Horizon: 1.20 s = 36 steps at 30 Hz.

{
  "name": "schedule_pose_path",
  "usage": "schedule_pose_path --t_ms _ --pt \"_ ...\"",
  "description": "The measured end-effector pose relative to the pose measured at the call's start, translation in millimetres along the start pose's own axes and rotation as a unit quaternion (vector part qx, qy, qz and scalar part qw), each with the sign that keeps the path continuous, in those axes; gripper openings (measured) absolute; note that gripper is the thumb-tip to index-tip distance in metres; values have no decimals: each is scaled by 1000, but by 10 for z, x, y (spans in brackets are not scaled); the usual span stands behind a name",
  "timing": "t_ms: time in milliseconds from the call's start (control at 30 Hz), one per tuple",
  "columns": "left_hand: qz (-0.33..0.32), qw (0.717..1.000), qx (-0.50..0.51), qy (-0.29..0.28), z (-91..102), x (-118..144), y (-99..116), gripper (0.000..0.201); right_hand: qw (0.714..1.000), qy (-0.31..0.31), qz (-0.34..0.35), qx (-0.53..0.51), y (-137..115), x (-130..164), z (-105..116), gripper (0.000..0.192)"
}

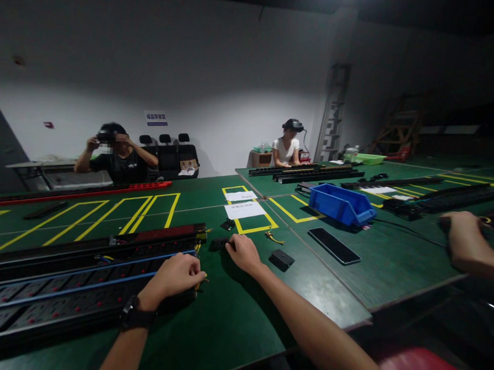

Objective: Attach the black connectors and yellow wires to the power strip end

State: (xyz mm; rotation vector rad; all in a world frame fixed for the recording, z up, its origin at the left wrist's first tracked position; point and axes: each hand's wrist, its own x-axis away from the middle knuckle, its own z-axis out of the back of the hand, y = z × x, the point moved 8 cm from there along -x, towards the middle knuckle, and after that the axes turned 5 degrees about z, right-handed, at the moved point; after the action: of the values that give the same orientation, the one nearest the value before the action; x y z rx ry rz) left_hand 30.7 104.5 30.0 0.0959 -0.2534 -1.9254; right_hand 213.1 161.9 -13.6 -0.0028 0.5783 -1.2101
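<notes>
The left hand (176, 278) is closed on a small yellow-tipped part at the end of the black power strip (80, 286). The right hand (243, 252) presses fingers together on a small black end cap (219, 243) just beside it. Judged step: fitting the strip's end; alignment comes next.

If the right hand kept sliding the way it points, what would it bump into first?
Probably the small black part that the right hand already touches at its fingertips; past that, the black power strip's end. Depth is unclear.
</notes>
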Motion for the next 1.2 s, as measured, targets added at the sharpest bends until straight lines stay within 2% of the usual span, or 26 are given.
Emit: schedule_pose_path --t_ms 233,733,1200 --pt "2 1000 6 0 4 8 2 39 999 25 -37 -18 61 7 14 13" --pt "-6 1000 4 -1 -8 4 -1 40 996 64 -40 -40 81 3 59 13" --pt "-5 1000 4 1 15 1 24 39 985 119 -30 -119 119 15 100 15"
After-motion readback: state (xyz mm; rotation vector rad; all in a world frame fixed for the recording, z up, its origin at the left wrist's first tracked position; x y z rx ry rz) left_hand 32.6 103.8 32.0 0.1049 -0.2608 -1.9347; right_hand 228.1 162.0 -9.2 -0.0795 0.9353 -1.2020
